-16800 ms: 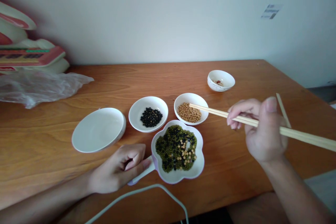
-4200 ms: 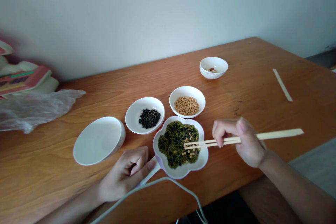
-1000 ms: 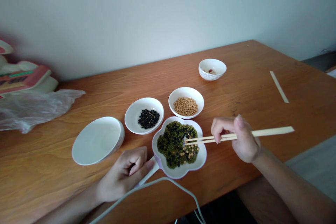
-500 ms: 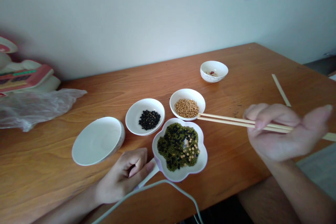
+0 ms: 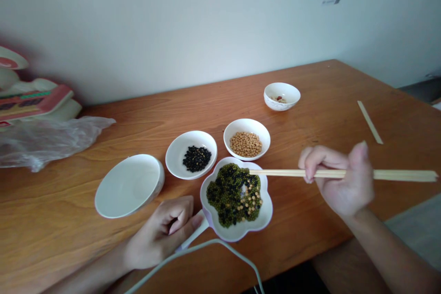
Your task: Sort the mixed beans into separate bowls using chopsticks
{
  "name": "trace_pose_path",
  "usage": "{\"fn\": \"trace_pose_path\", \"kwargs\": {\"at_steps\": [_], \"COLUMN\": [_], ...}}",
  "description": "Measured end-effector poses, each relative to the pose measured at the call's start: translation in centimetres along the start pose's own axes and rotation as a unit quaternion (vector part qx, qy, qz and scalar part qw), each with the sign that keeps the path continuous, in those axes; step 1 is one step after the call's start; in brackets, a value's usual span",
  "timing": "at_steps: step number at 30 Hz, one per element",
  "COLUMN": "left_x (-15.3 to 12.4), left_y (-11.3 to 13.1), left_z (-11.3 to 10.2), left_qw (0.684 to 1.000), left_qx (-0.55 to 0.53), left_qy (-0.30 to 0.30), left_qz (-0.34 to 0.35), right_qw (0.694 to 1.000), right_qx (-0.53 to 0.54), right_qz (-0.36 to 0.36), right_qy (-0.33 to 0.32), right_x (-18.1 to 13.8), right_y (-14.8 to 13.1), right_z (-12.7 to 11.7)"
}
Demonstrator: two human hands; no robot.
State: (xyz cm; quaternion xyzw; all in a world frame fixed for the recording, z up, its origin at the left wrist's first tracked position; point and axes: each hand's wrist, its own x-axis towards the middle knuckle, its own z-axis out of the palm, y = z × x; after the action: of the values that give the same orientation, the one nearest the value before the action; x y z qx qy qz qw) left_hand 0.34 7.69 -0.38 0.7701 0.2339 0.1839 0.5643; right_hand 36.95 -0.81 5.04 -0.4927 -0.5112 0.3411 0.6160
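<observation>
My left hand (image 5: 168, 229) is closed around the handle of a white flower-shaped pan (image 5: 263, 220). The pan holds mixed green beans (image 5: 216, 193), black beans and some yellow soybeans. My right hand (image 5: 339, 174) grips a pair of wooden chopsticks (image 5: 282, 172), whose tips are together at the pan's upper right, over the beans. Whether a bean is between the tips I cannot tell. Just behind the pan stand a white bowl (image 5: 174, 158) with black beans (image 5: 196, 158) and another white bowl (image 5: 263, 133) with soybeans (image 5: 245, 144).
A larger white bowl (image 5: 129, 186) stands left of the pan. A small bowl (image 5: 281, 96) with a few bits inside is farther back. A paper strip (image 5: 370, 121) lies at the right, a plastic bag (image 5: 69, 138) at the left. A pale cable (image 5: 206, 242) crosses in front of the pan.
My right hand has moved left and turned, carrying the chopstick tips from the soybean bowl's front rim to the beans in the pan. My left hand has stayed on the handle.
</observation>
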Motion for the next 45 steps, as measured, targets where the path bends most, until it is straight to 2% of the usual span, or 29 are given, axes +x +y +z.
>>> {"fn": "trace_pose_path", "kwargs": {"at_steps": [4, 9, 24, 33, 45], "left_x": [0.0, 0.0, 0.0, 0.1, 0.0], "left_y": [-0.1, -0.1, 0.2, 0.4, 0.2], "left_z": [0.0, -0.1, 0.0, 0.0, 0.0], "left_qw": [1.000, 1.000, 1.000, 1.000, 1.000], "left_qx": [-0.004, -0.010, -0.011, -0.003, -0.008], "left_qy": [0.001, -0.005, 0.000, 0.002, -0.001], "left_qz": [-0.006, -0.017, -0.015, -0.011, -0.014], "right_qw": [0.990, 0.981, 0.974, 0.982, 0.976], "right_qx": [-0.046, -0.088, -0.118, -0.108, -0.104], "right_qz": [0.062, 0.051, 0.014, 0.001, 0.023], "right_qy": [-0.115, -0.165, -0.191, -0.157, -0.188], "right_x": [-0.7, -1.1, -1.2, -1.4, -1.2], "right_y": [0.4, 1.3, 1.2, 1.4, 1.2], "right_z": [-0.3, -0.4, 0.1, 0.6, 0.7]}}
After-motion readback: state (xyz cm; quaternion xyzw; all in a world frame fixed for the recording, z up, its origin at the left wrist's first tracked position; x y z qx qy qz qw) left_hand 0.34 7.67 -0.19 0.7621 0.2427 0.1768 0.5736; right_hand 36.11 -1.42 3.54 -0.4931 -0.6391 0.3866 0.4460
